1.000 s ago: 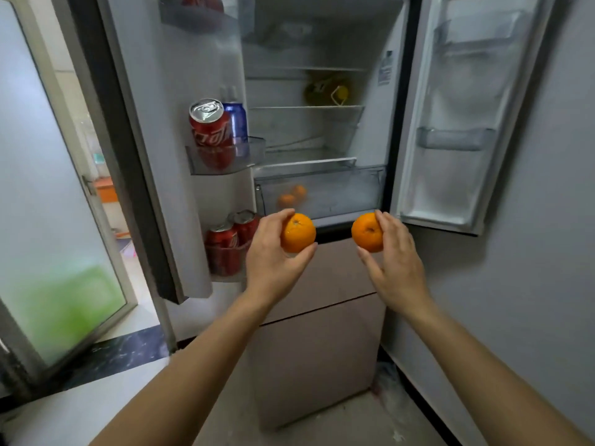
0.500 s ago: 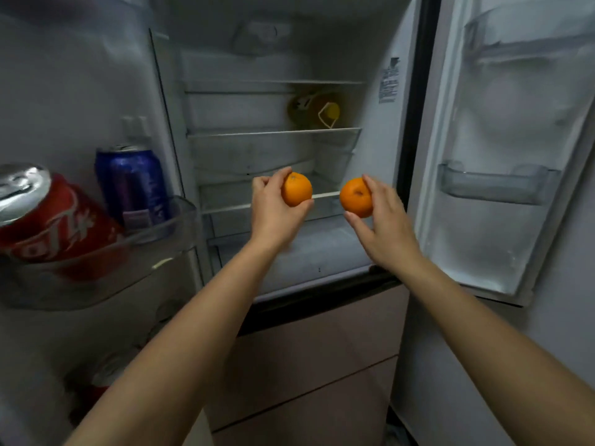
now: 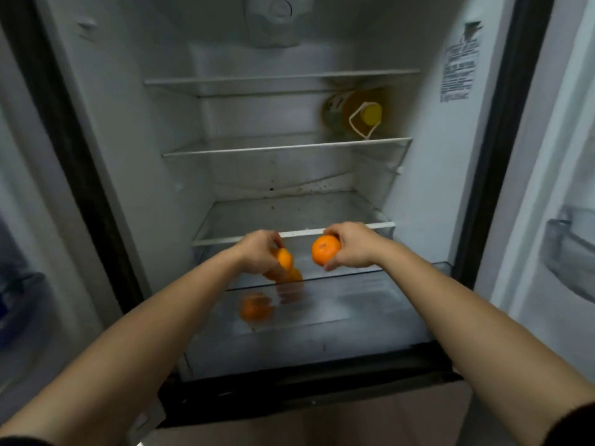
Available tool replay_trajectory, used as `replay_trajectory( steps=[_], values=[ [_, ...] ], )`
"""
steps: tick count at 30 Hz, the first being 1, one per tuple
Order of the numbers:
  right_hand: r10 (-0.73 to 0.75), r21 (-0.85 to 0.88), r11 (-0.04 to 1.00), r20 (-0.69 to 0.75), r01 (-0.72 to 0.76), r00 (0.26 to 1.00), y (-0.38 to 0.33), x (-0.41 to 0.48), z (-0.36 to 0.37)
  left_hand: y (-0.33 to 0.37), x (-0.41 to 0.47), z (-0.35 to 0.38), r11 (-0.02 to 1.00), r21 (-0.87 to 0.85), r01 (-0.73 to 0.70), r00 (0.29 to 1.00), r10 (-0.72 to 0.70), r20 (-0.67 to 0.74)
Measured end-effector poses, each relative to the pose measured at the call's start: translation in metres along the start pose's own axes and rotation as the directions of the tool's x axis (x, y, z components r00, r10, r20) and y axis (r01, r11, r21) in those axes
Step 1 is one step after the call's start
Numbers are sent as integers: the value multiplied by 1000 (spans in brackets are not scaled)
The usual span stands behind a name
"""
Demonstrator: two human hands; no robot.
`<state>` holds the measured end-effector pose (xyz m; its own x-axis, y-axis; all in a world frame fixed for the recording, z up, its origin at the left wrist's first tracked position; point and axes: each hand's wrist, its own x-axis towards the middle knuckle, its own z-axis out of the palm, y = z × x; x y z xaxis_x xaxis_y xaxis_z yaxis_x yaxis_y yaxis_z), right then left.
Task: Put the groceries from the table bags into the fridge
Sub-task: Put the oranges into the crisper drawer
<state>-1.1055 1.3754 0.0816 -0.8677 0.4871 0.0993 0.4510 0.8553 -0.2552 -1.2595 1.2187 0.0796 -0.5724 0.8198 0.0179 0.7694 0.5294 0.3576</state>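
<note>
A: While they reach into the open white fridge (image 3: 128,123), what do the hands hold?
B: The left hand (image 3: 260,252) grips a round orange fruit (image 3: 285,259), the right hand (image 3: 354,249) a second orange fruit (image 3: 325,255), both over the clear plastic drawer (image 3: 370,304).

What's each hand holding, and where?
Left hand grips the left orange by its left side; right hand pinches the right orange, fingers on top, thumb beneath.

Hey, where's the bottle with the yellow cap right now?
In the head view, the yellow-capped bottle lies on its side at the right end of the middle glass shelf, near the fridge's right wall, above the right hand.
</note>
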Motion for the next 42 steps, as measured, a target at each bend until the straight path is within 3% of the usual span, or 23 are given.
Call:
replay_trajectory(
  steps=[3, 6, 10, 13, 17, 22, 24, 26, 28, 30, 33, 37, 42],
  values=[
    [-18, -41, 999, 228, 28, 973, 6, 34, 9, -1, 22, 8, 995, 100, -1, 990, -13, 142],
    [2, -6, 1000, 463, 2, 886, 5, 57, 20, -3, 37, 20, 978, 207, -21, 970, -31, 243],
    [18, -12, 1000, 626, -13, 779, 1, 74, 41, -7, 48, 32, 959, 278, -60, 934, -45, 355],
    [14, -69, 997, 673, 44, 739, -1, 79, 55, -6, 49, 39, 963, 239, -128, 901, 12, 433],
    [15, -143, 984, 667, 108, 745, 3, 75, 61, -10, 52, 47, 956, 256, -144, 879, 5, 476],
    [49, -108, 993, 687, 36, 725, 7, 69, 54, -21, 59, 52, 957, 271, -100, 864, -51, 500],
    [41, -49, 999, 639, -12, 768, 6, 68, 49, -21, 59, 49, 967, 239, -89, 864, -44, 501],
    [0, 15, 1000, 500, -9, 866, 6, 67, 40, -18, 56, 38, 979, 193, -68, 910, -18, 415],
    [-57, 21, 998, 277, 54, 959, 6, 65, 26, -16, 50, 19, 978, 202, -50, 984, 13, 180],
    [-90, 35, 995, 62, 88, 994, 7, 59, 12, -14, 40, 1, 968, 250, -5, 996, 27, -85],
    [-118, 26, 992, -168, 124, 979, 5, 48, 1, -7, 16, -14, 973, 225, 40, 933, 44, -358],
    [-144, 73, 981, -351, 180, 925, -6, 34, 9, -7, -25, -5, 986, 160, 38, 762, 75, -643],
    [-153, 123, 964, -468, 236, 870, -29, 22, 22, -18, -69, 14, 987, 99, 129, 633, -5, -774]
  ],
)
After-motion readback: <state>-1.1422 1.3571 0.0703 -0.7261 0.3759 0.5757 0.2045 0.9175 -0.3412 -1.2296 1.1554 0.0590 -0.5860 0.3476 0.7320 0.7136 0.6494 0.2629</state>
